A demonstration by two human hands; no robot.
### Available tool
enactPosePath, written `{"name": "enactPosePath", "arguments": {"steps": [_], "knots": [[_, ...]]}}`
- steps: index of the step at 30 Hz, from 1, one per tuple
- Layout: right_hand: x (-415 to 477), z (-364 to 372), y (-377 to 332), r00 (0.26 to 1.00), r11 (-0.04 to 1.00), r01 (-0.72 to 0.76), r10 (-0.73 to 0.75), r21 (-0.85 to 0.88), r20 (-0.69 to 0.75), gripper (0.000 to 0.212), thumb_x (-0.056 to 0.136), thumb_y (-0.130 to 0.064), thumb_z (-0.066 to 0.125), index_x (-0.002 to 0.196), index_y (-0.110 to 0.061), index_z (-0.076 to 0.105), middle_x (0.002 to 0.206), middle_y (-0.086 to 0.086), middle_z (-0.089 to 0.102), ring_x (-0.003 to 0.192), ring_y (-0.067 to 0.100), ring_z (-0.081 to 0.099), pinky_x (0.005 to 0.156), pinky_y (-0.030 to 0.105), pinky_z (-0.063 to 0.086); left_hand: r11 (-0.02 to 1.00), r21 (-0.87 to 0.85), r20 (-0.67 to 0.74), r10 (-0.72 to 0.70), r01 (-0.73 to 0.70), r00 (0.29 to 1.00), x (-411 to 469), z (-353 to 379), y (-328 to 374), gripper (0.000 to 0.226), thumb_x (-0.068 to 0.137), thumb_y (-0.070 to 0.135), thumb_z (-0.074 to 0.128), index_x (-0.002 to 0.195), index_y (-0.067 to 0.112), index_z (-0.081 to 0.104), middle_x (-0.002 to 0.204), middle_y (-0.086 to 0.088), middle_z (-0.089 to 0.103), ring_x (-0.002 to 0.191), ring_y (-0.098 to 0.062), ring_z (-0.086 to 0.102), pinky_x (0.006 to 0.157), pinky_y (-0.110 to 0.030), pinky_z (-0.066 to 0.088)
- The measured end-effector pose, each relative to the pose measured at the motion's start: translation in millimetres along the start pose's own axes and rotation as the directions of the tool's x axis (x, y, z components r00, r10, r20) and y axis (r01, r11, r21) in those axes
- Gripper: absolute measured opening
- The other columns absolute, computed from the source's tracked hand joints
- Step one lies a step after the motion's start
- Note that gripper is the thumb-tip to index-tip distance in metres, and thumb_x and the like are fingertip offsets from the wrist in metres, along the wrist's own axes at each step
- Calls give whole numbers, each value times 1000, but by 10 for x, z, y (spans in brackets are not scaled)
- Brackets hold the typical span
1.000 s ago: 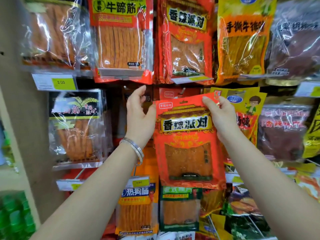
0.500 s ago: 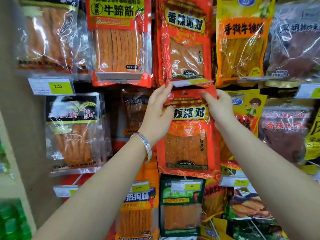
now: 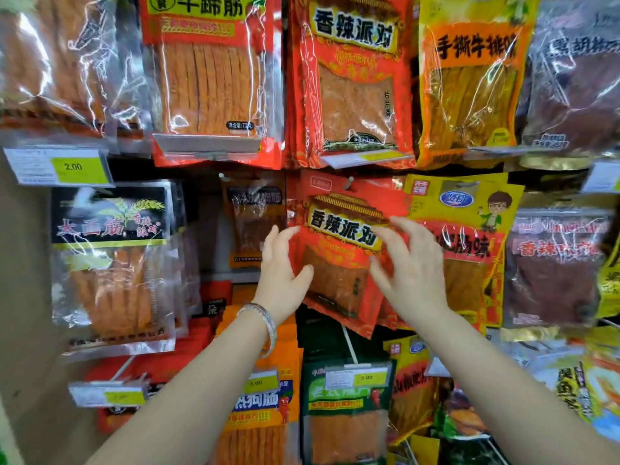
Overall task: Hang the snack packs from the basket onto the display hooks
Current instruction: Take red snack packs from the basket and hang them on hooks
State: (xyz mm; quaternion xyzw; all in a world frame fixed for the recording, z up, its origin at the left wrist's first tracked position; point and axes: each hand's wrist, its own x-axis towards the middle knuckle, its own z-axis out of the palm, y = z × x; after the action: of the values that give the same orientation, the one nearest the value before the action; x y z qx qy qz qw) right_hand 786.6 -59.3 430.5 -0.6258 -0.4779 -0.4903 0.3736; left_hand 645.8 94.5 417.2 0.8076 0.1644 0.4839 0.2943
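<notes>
Head view puts my worry up close: both hands hover right at the red snack pack (image 3: 339,253), and a stray brush could swing it off. The left hand (image 3: 280,263) is open, fingers spread at the pack's left edge, thumb across its front. The right hand (image 3: 414,263), blurred, is open too, fingers fanned before its right side, gripping nothing. Behind them the pack hangs crooked on the display hook (image 3: 350,181); how deep it sits I cannot tell. It leans toward the yellow pack (image 3: 469,209) beside it and could snag.
</notes>
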Motion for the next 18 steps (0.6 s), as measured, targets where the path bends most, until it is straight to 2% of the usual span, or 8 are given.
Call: {"name": "enactPosePath", "arguments": {"steps": [1, 3, 7, 10, 12, 15, 18], "knots": [[-27, 50, 12, 998, 1000, 12, -12, -1, 63, 44, 75, -13, 74, 118, -9, 62, 124, 19, 55, 114, 37, 52, 92, 47, 43, 1000, 14, -9, -6, 6, 1000, 23, 29, -41, 54, 86, 14, 57, 131, 32, 34, 153, -4, 14, 143, -8, 2, 116, -45, 21], [-58, 136, 37, 986, 1000, -13, 12, 1, 165, 45, 79, -16, 72, 122, -9, 61, 130, 20, 53, 122, 40, 49, 98, 52, 42, 999, 32, 7, -17, 17, 1000, 48, 91, -97, 45, 87, 12, 57, 123, 29, 35, 149, -5, 22, 143, -13, 8, 113, -44, 24], [-80, 302, 89, 967, 998, -11, 25, -58, 252, 51, 80, -22, 73, 127, -12, 59, 138, 19, 49, 130, 38, 44, 105, 54, 36, 996, 63, 39, 54, -57, 998, 49, 215, -182, 43, 86, 7, 56, 115, 31, 35, 126, 2, 36, 124, -13, 34, 101, -13, 22], [-48, 453, 127, 946, 995, 25, 6, -92, 325, 55, 76, -22, 76, 127, -13, 59, 139, 19, 48, 127, 39, 47, 99, 52, 42, 996, 80, -22, 50, -48, 998, 79, 260, -240, 47, 84, 0, 53, 113, 34, 38, 125, 2, 39, 114, -4, 36, 91, 4, 16], [-32, 577, 172, 908, 996, 19, 17, -82, 419, 56, 81, -21, 71, 133, -14, 53, 145, 17, 41, 132, 37, 41, 103, 49, 40, 996, 92, -24, 9, -6, 1000, 125, 282, -298, 51, 84, 0, 51, 120, 34, 41, 130, -1, 38, 107, 4, 32, 82, 11, 14], [-42, 791, 253, 825, 992, 17, 58, -127, 562, 62, 92, -27, 53, 148, -19, 27, 157, 9, 18, 143, 27, 22, 111, 40, 31, 986, 104, 21, -135, 132, 991, 215, 340, -399, 60, 86, 5, 51, 138, 31, 35, 137, -3, 31, 107, 1, 30, 81, 6, 14], [16, 932, 253, 784, 990, -9, 93, -139, 613, 64, 95, -24, 46, 151, -18, 16, 159, 9, 9, 146, 26, 11, 108, 40, 35, 954, 129, 71, -283, 272, 957, 311, 398, -461, 72, 89, 11, 50, 147, 37, 17, 142, -7, 27, 121, -19, 39, 96, -15, 26]]}}
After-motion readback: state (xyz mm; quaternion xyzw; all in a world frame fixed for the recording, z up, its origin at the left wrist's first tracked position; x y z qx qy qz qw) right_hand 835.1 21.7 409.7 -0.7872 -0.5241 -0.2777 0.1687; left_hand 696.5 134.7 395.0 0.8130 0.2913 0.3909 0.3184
